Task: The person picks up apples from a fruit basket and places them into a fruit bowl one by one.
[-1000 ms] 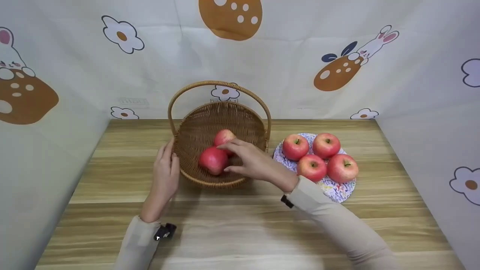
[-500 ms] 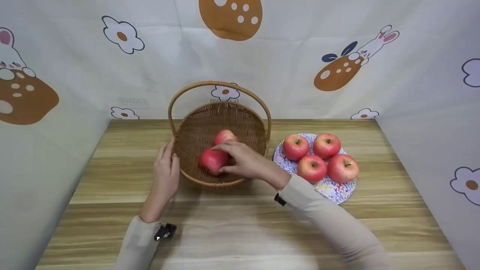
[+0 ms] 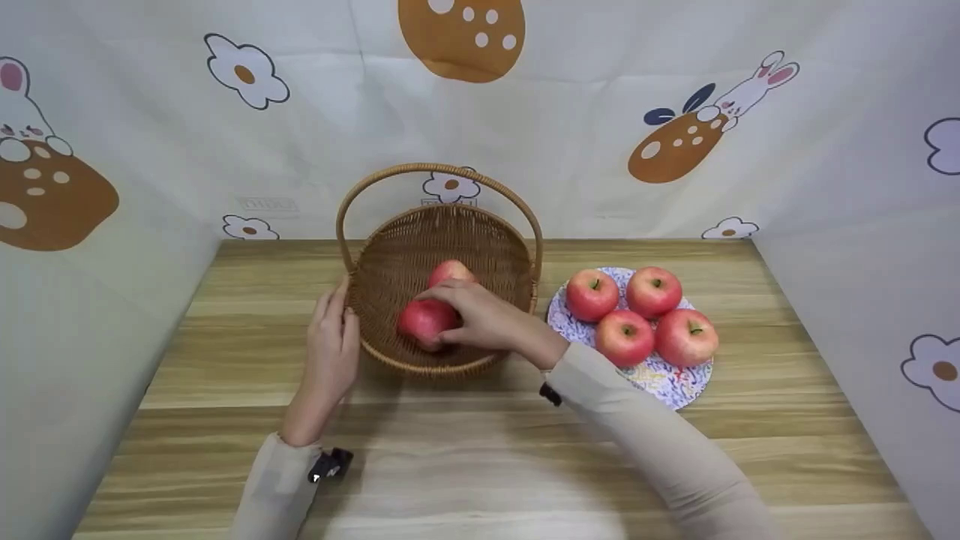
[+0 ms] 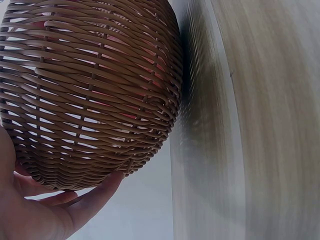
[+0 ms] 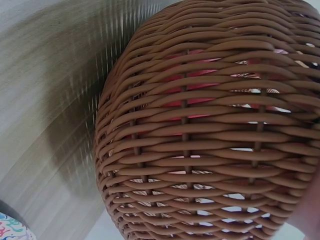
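Note:
A brown wicker basket (image 3: 435, 369) with a tall arched handle stands on the table, with two red apples inside. My right hand (image 3: 487, 319) reaches in over the basket's right side. Its thumb and fingers curl round the right part of the nearer apple (image 3: 424, 322). The farther apple (image 3: 451, 271) lies just behind, partly covered by that hand. Against the basket's outer left side rests my left hand (image 3: 334, 345). In the left wrist view, the left thumb and fingers (image 4: 97, 197) touch the weave from outside. In the right wrist view, the basket wall hides most of the right hand.
Right of the basket, a round patterned plate (image 3: 664, 386) bears several red apples (image 3: 625, 339). The wood-grain table (image 3: 465, 450) extends in front. Behind the basket hangs a printed cloth (image 3: 570, 135), and similar cloth walls flank both sides.
My right hand has moved slightly left over the nearer apple, its thumb and fingers now farther round it. The left hand, the basket and the apples on the plate have stayed in place.

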A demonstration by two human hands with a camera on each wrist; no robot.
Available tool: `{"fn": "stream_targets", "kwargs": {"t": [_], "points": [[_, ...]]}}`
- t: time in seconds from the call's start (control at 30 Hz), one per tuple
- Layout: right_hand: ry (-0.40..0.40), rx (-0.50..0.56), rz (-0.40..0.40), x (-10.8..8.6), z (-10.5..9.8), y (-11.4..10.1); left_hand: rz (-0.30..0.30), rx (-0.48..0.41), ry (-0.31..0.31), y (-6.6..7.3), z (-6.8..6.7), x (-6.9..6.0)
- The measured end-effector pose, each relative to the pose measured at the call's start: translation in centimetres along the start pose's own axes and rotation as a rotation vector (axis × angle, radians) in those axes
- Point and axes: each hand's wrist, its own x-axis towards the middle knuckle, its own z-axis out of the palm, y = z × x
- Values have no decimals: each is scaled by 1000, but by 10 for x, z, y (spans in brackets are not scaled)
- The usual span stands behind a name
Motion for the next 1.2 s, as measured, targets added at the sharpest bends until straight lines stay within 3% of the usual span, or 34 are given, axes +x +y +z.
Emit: {"fn": "stream_targets", "kwargs": {"t": [0.47,0.87,1.2], "points": [[-46,25,34,12,3,7,1,17,-8,0,0,0],[-97,18,12,20,9,13,0,-33,0,0,0,0],[-131,30,44,28,11,12,5,-48,8,-1,0,1]]}}
